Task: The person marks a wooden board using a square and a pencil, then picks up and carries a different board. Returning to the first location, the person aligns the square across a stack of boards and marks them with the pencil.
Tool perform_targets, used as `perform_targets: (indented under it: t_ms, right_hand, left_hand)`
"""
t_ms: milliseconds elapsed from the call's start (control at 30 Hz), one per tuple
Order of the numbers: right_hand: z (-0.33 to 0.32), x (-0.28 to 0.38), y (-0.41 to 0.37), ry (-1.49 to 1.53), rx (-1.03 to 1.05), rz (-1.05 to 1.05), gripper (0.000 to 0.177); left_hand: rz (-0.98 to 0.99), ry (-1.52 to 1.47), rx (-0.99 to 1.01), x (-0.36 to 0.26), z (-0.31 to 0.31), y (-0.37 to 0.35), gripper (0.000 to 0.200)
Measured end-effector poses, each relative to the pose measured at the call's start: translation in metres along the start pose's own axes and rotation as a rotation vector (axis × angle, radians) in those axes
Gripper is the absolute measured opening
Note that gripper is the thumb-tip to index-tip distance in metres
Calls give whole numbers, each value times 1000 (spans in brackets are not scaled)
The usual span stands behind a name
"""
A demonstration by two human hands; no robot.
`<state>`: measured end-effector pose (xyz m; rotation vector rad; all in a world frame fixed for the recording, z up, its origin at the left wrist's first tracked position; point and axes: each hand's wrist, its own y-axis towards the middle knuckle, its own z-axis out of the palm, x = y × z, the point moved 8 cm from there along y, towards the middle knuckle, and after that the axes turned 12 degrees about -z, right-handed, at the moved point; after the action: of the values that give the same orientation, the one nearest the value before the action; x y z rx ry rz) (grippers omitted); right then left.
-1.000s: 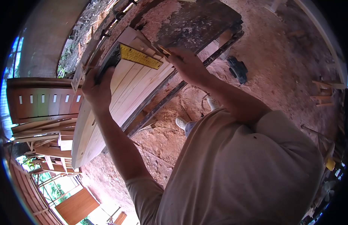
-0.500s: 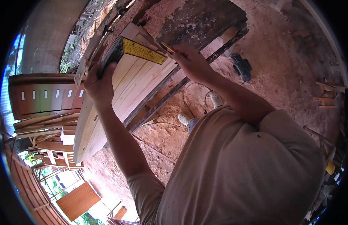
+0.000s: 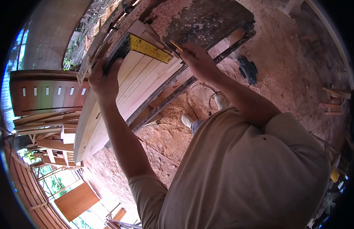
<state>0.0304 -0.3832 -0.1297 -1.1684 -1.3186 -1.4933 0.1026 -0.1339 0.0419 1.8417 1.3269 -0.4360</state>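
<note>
My left hand (image 3: 105,78) is wrapped around the black stock of a try square (image 3: 149,49), whose yellow, marked blade lies across pale wooden boards (image 3: 140,78). The stock sits along the boards' far-left edge. My right hand (image 3: 199,63) pinches a yellow pencil (image 3: 176,45) just beyond the free end of the blade. The pencil points up and left, over the near edge of the boards.
A dark, scuffed worktable (image 3: 209,23) extends behind the boards. A black power tool (image 3: 247,70) lies on the dusty floor to the right. Stacked timber (image 3: 47,124) and a reddish slotted panel (image 3: 49,91) stand at left.
My right hand with the pencil has moved slightly right, a little farther from the square's blade. The rest of the view shifted slightly; my left hand keeps its hold on the square.
</note>
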Motion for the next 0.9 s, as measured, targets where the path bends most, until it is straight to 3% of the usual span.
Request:
perform_targets:
  t_ms: [300, 400, 900]
  right_hand:
    - [0, 3, 0, -71, -23, -67, 30]
    - [0, 8, 0, -104, -17, -103, 28]
    - [7, 10, 4, -104, 16, -86, 27]
  left_hand:
    - [-3, 12, -14, -6, -1, -1, 24]
    - [-94, 48, -3, 1, -1, 0, 33]
    - [-71, 6, -27, -5, -1, -1, 21]
